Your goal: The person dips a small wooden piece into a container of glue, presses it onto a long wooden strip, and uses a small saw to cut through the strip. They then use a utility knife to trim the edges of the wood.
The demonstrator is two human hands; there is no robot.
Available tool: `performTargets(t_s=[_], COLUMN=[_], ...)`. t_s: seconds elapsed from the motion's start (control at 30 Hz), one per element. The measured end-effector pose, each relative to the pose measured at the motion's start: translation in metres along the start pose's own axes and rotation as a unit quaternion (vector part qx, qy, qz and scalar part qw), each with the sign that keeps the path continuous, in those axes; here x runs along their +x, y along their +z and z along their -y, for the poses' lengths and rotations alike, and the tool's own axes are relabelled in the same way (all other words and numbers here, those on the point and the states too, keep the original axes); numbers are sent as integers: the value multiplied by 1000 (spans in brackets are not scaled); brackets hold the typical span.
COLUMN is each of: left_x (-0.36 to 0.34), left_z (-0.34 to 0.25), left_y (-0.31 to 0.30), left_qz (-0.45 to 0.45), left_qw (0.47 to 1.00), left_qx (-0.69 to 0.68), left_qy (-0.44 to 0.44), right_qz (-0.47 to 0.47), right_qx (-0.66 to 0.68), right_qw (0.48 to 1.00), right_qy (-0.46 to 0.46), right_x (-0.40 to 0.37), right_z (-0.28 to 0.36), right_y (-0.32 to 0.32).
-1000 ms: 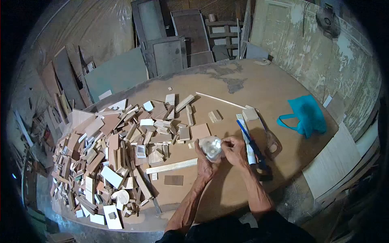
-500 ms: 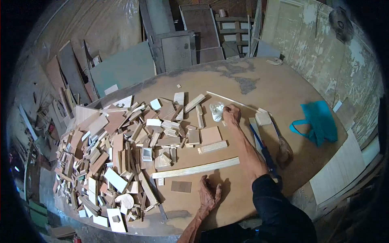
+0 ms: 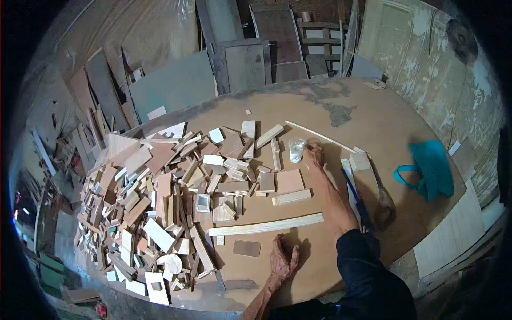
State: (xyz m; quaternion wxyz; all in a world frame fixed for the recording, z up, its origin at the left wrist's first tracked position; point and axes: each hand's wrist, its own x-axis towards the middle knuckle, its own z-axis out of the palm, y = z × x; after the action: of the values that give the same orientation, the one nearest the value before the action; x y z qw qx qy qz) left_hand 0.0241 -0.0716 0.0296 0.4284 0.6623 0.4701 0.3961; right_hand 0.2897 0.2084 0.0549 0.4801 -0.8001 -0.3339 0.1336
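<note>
My right hand (image 3: 313, 154) is closed at the right side of a small clear plastic bag or cup with white stuff in it (image 3: 296, 150). Whatever its fingers pinch, if anything, is too small to make out. Near the front edge, my left hand (image 3: 282, 258) hovers over or rests on the table with loosely curled fingers, thumb apart, nothing in it. A thin brown rectangular piece (image 3: 247, 248) lies left of it. Beyond that hand is a long pale wood strip (image 3: 266, 224). A short wood block (image 3: 292, 197) lies left of my right forearm.
A big heap of wood offcuts (image 3: 160, 197) covers the table's left side. Right of my forearm lie a handsaw (image 3: 385, 200), a blue tool (image 3: 362, 210) and a pale block (image 3: 359, 161). A teal bag (image 3: 433, 170) sits near the right edge. A thin stick (image 3: 319, 135) lies farther back.
The camera view has swung slightly left, so everything appears shifted right. My right hand has turned a little and sits slightly closer to the clear container. My left hand looks much the same.
</note>
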Motion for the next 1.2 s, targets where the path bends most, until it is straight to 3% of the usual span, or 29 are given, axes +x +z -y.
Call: performTargets(t_s=[0.1,0.33,0.47,0.5,0.57,0.6,0.63,0.7,0.8,0.87,0.97,1.0,1.03,1.1,1.17,1.2], left_x=[1,1,1,0,-1,-1,-2,-3,-1,-1,2,6,16,35,51,58], left_z=[-7,-4,6,5,0,-1,-3,6,27,19,3,1,10,26,-9,-9], left_y=[-1,-2,1,1,-1,-1,-1,3,17,14,9,8,8,15,25,30], left_qz=[-31,0,-8,-11,-14,-11,-7,8,6,0,31,55,35,-5,28,34], left_qw=[997,1000,1000,1000,999,1000,1000,998,995,999,996,990,968,870,927,913], left_qx=[54,17,20,19,22,9,-4,-62,-100,-33,77,124,212,369,348,376], left_qy=[50,23,18,17,20,22,24,20,24,43,37,30,131,327,135,152], right_qz=[14,46,-62,-42,-6,61,67,75,5,-58,-51,-50,-50,-54,-59,-34], right_qx=[1,-3,-3,32,98,28,24,10,-29,-95,-179,-207,-236,-255,-236,-263], right_qw=[1000,996,997,997,991,995,993,985,986,984,982,977,970,964,968,962], right_qy=[2,-77,-42,-58,-89,-67,-99,-153,-162,-138,-14,-26,-39,-51,-58,-64], right_x=[0,11,3,-6,-31,-61,-77,-107,-144,-170,-200,-214,-226,-245,-257,-261], right_z=[-5,-33,-41,-41,-41,-13,-15,-38,-76,-79,-103,-107,-109,-118,-128,-131], right_y=[-2,-3,-11,-18,-47,-85,-101,-136,-196,-243,-284,-292,-298,-305,-307,-310])
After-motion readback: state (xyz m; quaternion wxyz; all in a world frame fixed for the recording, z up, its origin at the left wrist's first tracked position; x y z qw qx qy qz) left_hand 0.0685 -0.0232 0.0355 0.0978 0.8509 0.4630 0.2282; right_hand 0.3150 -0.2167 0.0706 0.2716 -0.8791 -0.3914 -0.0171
